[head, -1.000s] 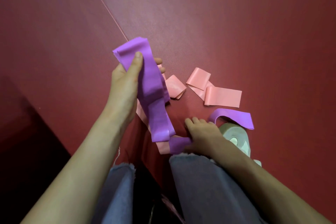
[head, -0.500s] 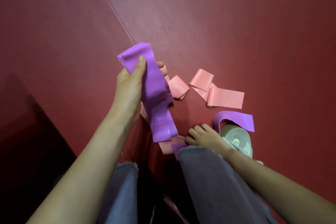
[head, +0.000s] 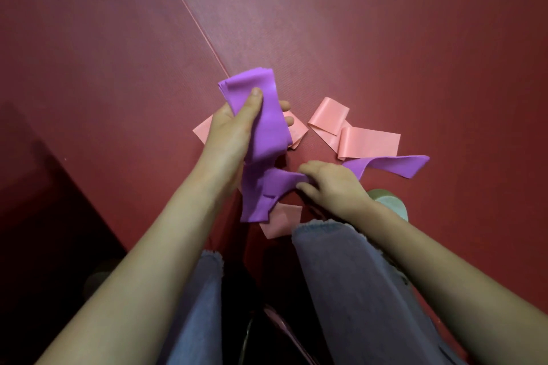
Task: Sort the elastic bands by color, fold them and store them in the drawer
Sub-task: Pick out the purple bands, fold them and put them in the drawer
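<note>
A folded bundle of purple bands [head: 268,118] is held up in the left hand [head: 232,133]. The thumb is pressed across the top of the bundle and the fingers are curled round behind it, two fingertips showing at its right side. The loose ends of the bundle hang down below the wrist.

The right hand [head: 333,184] is lowered just beside those hanging ends, with its fingers curled round a purple strip that is drawn leftward to the bundle. On the other side of this hand a second length of purple band [head: 394,166] is seen, arched and twisted, its far end lying on the floor. Whether both lengths are one band cannot be told.

Pink bands are scattered on the dark red floor mat [head: 400,38], around the hands. A folded pair [head: 366,142] lies just beyond the right hand. One pink piece [head: 298,132] is partly hidden behind the bundle, another corner [head: 203,131] shows left of the left hand, and one piece [head: 283,221] lies under the hanging purple ends, touching the hem of the jeans [head: 350,290].

All of this lies just right of the near end of the seam [head: 189,12] that runs diagonally across the mat. A pale shoe [head: 391,204] is seen under the right wrist.
</note>
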{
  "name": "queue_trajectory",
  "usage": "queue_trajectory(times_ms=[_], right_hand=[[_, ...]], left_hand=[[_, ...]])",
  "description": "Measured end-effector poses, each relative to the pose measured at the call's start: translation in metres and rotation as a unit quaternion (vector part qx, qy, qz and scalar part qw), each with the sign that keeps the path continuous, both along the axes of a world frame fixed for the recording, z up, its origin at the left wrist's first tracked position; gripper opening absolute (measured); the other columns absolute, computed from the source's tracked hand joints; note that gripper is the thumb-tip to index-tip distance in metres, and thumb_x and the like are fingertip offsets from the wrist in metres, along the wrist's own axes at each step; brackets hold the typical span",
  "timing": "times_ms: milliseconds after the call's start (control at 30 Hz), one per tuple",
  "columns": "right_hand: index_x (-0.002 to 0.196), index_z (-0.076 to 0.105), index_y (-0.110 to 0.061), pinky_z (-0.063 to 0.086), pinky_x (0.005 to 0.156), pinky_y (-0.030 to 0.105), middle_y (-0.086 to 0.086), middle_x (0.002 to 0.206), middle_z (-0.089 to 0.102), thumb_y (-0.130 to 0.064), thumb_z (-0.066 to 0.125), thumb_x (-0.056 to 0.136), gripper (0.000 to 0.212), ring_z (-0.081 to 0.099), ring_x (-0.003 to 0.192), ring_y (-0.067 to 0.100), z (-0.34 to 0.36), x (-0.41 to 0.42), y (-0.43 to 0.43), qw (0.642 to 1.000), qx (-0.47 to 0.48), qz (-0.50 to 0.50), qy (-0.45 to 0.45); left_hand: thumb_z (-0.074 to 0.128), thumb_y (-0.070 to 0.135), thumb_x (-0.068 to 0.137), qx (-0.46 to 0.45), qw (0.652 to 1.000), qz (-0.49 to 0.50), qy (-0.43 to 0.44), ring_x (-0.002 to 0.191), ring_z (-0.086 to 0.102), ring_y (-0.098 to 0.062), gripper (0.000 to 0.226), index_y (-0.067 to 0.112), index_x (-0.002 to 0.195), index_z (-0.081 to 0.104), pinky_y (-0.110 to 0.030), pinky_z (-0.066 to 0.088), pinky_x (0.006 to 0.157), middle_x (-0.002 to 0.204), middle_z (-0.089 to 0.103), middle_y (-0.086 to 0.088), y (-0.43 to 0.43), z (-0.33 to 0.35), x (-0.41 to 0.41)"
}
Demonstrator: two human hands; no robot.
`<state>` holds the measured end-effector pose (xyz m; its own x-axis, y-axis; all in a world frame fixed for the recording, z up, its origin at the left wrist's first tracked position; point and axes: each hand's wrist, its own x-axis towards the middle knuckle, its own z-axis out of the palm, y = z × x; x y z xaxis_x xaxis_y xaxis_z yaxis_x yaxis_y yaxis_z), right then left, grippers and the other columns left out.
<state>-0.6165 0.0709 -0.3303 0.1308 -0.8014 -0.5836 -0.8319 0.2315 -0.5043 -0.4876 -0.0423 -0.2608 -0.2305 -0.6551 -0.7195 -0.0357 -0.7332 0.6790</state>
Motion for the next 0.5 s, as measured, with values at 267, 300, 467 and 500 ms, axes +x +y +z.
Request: queue_trajectory(times_ms=[267, 300, 467, 500], right_hand=[[0.103, 0.061, -0.014, 0.047, 0.082, 0.039, 0.007, 0.101, 0.068, -0.023, 0.057, 0.081, 0.024, 0.060, 0.097, 0.026, 0.045, 0.009, -0.015, 0.982, -0.013, -0.119, -0.145], [0.100, 0.062, -0.015, 0.047, 0.080, 0.037, 0.003, 0.096, 0.068, -0.023, 0.058, 0.081, 0.021, 0.061, 0.092, 0.020, 0.059, 0.010, -0.015, 0.978, -0.005, -0.129, -0.163], [0.078, 0.057, -0.039, 0.041, 0.064, 0.015, -0.018, 0.067, 0.059, -0.026, 0.056, 0.070, 0.015, 0.048, 0.064, -0.005, 0.132, 0.015, -0.020, 0.936, 0.022, -0.227, -0.268], [0.079, 0.057, -0.038, 0.042, 0.065, 0.014, -0.017, 0.069, 0.059, -0.024, 0.056, 0.068, 0.018, 0.049, 0.066, -0.004, 0.153, 0.016, -0.022, 0.926, 0.014, -0.238, -0.291]], left_hand=[[0.041, 0.018, 0.095, -0.018, 1.000, -0.002, 0.002, 0.051, 0.063, -0.006, 0.030, 0.012, 0.075, 0.062, -0.022, 0.054, 0.056, 0.054, 0.068, 0.006, -0.006, 0.023, 0.001], [0.041, 0.018, 0.095, -0.022, 1.000, 0.002, 0.006, 0.051, 0.063, -0.006, 0.028, 0.010, 0.077, 0.062, -0.022, 0.054, 0.054, 0.054, 0.069, 0.005, -0.007, 0.033, 0.003], [0.042, 0.018, 0.094, -0.052, 0.998, 0.004, 0.018, 0.052, 0.065, -0.007, 0.025, 0.004, 0.085, 0.061, -0.021, 0.055, 0.055, 0.066, 0.068, -0.001, -0.010, 0.083, 0.003], [0.043, 0.018, 0.094, -0.061, 0.998, 0.012, 0.020, 0.051, 0.065, -0.008, 0.026, 0.005, 0.079, 0.061, -0.022, 0.055, 0.055, 0.061, 0.068, 0.001, -0.011, 0.099, 0.002]])
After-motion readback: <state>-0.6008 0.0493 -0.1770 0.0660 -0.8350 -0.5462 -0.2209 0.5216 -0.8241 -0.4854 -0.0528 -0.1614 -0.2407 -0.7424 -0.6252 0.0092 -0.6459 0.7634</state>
